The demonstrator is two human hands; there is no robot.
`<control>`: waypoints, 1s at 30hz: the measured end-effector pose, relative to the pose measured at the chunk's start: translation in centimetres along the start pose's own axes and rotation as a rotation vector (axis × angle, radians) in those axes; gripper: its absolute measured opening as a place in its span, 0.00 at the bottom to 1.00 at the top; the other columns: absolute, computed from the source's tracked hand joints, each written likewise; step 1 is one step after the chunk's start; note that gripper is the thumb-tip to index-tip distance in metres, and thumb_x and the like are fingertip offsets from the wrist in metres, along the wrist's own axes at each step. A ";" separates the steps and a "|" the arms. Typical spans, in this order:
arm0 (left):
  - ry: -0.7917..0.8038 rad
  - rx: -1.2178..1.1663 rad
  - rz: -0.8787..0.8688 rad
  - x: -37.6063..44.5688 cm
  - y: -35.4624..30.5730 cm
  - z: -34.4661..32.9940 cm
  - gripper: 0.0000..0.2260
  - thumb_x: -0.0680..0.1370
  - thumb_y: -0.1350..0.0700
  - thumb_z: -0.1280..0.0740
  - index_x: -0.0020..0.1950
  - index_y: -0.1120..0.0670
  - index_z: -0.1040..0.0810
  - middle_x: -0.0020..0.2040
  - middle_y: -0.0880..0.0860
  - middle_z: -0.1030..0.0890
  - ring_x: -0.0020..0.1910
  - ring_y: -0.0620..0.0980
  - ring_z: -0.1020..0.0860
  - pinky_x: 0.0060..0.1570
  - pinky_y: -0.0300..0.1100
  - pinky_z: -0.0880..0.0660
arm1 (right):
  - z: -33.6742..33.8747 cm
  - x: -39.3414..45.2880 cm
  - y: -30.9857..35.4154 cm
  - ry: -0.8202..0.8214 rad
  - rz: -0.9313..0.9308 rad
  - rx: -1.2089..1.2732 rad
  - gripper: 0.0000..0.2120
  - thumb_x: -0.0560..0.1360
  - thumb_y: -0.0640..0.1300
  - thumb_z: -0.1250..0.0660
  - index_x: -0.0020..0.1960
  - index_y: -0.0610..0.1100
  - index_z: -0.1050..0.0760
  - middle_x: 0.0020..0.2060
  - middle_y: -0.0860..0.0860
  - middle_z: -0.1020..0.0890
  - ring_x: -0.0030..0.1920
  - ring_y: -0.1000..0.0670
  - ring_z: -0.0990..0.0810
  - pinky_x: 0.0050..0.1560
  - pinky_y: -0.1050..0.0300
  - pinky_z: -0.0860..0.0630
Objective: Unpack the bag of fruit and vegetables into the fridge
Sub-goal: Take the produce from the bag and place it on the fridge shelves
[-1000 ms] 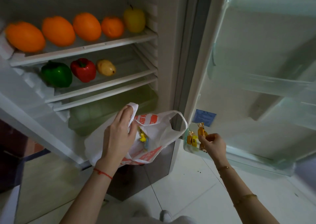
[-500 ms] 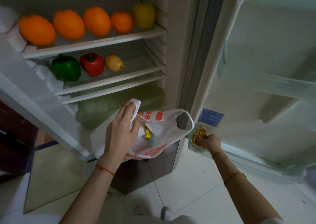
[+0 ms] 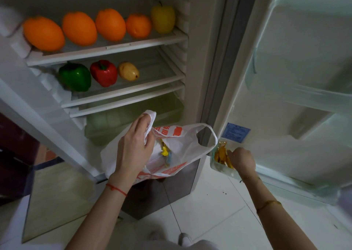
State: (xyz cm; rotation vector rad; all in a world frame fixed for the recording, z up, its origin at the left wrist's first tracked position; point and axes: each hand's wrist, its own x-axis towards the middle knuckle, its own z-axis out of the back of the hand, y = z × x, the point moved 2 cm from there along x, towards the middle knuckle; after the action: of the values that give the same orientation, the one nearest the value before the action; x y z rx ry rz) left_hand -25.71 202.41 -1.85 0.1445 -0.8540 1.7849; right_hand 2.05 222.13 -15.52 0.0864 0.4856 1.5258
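My left hand (image 3: 134, 146) grips one handle of a white plastic bag (image 3: 182, 148) with red print, held open in front of the fridge. Yellow wrapped items (image 3: 165, 151) show inside the bag. My right hand (image 3: 241, 159) is down in the lowest door bin (image 3: 216, 166), fingers closed around yellow-orange wrapped packets (image 3: 221, 153). Several oranges (image 3: 79, 28) and a yellow pepper (image 3: 163, 19) lie on the top shelf. A green pepper (image 3: 75, 77), a red pepper (image 3: 103, 73) and a yellow mango (image 3: 128, 71) sit on the second shelf.
The fridge door (image 3: 297, 78) stands open to the right, with pale shelves on its inside. A translucent green crisper drawer (image 3: 118, 120) sits under the lowest shelf (image 3: 133, 99). Below are a dark lower compartment front (image 3: 162, 196) and white floor tiles (image 3: 219, 221).
My right hand has lowered the yellow-orange packets from beside the door bin down into it. The left hand and bag have stayed put; the view shifted slightly.
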 end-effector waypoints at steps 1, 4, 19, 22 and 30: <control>-0.001 -0.010 -0.002 0.0 0.1 0.0 0.17 0.76 0.61 0.36 0.65 0.56 0.28 0.64 0.55 0.23 0.55 0.58 0.21 0.42 0.49 0.21 | 0.5 -0.4 0.6 -0.058 0.041 0.024 0.17 0.79 0.53 0.40 0.42 0.40 0.22 0.39 0.43 0.19 0.40 0.43 0.20 0.40 0.54 0.24; -0.008 -0.014 -0.005 0.0 0.4 0.2 0.17 0.76 0.61 0.36 0.64 0.58 0.28 0.63 0.56 0.23 0.53 0.58 0.20 0.40 0.48 0.21 | 1.9 -2.5 3.4 -0.243 0.308 0.159 0.15 0.79 0.48 0.37 0.37 0.41 0.27 0.32 0.46 0.22 0.32 0.44 0.24 0.33 0.56 0.30; -0.074 -0.127 0.017 0.1 2.5 2.4 0.18 0.73 0.66 0.34 0.63 0.60 0.27 0.61 0.57 0.22 0.55 0.57 0.22 0.49 0.48 0.22 | -8.6 -5.0 17.7 0.309 0.545 0.031 0.13 0.78 0.44 0.37 0.55 0.38 0.20 0.50 0.40 0.15 0.48 0.39 0.16 0.55 0.47 0.21; -0.081 -0.134 0.037 0.0 3.3 2.8 0.16 0.74 0.63 0.35 0.62 0.59 0.27 0.60 0.56 0.22 0.55 0.56 0.22 0.50 0.45 0.23 | -10.1 -3.8 19.0 0.434 0.425 -0.032 0.16 0.78 0.44 0.38 0.61 0.36 0.23 0.58 0.38 0.19 0.59 0.39 0.21 0.62 0.49 0.25; -0.023 -0.177 0.097 0.1 6.1 2.8 0.19 0.75 0.54 0.40 0.65 0.57 0.27 0.61 0.54 0.22 0.55 0.54 0.20 0.50 0.42 0.22 | -13.2 -1.3 20.5 0.437 0.347 0.010 0.16 0.80 0.46 0.39 0.64 0.42 0.24 0.60 0.41 0.20 0.61 0.39 0.22 0.64 0.46 0.26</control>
State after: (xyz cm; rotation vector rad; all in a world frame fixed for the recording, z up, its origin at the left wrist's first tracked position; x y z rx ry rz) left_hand -31.84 199.92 -2.67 0.0089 -1.0463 1.7909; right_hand -21.77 218.96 -19.92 -0.1682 0.8587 1.8915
